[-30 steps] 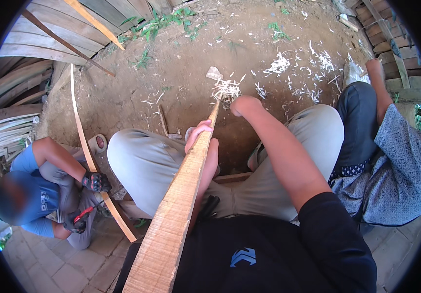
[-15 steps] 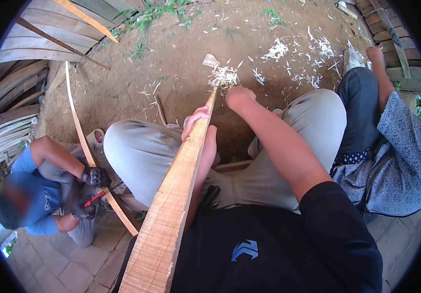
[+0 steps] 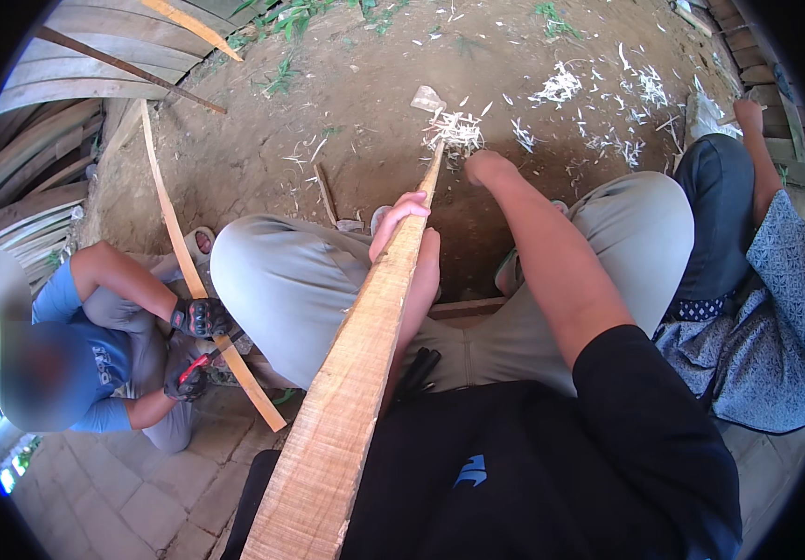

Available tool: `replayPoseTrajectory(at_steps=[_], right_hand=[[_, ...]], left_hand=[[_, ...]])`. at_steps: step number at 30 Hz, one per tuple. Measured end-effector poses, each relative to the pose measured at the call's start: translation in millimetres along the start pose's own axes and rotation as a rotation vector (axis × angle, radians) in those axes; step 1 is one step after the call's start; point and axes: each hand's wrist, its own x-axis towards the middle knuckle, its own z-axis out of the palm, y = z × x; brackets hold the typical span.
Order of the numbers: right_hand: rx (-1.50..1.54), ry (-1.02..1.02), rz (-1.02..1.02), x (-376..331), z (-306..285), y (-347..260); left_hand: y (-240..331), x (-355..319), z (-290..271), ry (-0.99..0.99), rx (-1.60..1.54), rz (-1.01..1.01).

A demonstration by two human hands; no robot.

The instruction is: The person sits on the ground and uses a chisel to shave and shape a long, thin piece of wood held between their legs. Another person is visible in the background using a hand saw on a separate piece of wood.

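Observation:
A long, pale wooden board (image 3: 346, 373) runs from the lower edge up between my knees, narrowing to a tip at the far end. My left hand (image 3: 402, 217) is wrapped round it from below near the narrow end, fingers over its left edge. Just right of the tip, my right hand (image 3: 488, 168) is closed in a fist, its back toward me. Whatever the fist may hold is hidden behind it. Thin wood shavings (image 3: 458, 131) are heaped on the ground just past the tip.
At the left, a person in dark gloves (image 3: 199, 317) holds a red-handled tool against a long wooden strip (image 3: 178, 238). Another person in a patterned garment (image 3: 748, 345) sits close on my right. More shavings (image 3: 640, 89) lie scattered on the dirt ground, and a small stick (image 3: 326, 194) lies ahead.
The whole view has shifted, so most things appear farther right. My hands keep nearly the same places along the board. The gloved person's tool has moved slightly along the strip.

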Motion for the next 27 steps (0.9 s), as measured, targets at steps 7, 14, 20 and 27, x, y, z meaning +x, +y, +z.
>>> replayPoseTrajectory(at_steps=[7, 14, 20, 27], right_hand=[[-0.075, -0.014, -0.005, -45.0, -43.0, -5.9], [-0.224, -0.033, 0.026, -99.0, -80.6, -28.0], [-0.256, -0.065, 0.053, -96.4, -73.0, -34.8], [-0.221, 0.008, 0.071, -89.6, -55.0, -40.4]], left_hand=[[12.7, -0.6, -5.3, -0.106, 0.114, -0.060], [15.8, -3.5, -8.9, -0.106, 0.148, -0.052], [11.0, -1.2, -7.4, -0.121, -0.025, 0.008], [4.8, -2.7, -6.7, -0.115, -0.186, 0.020]])
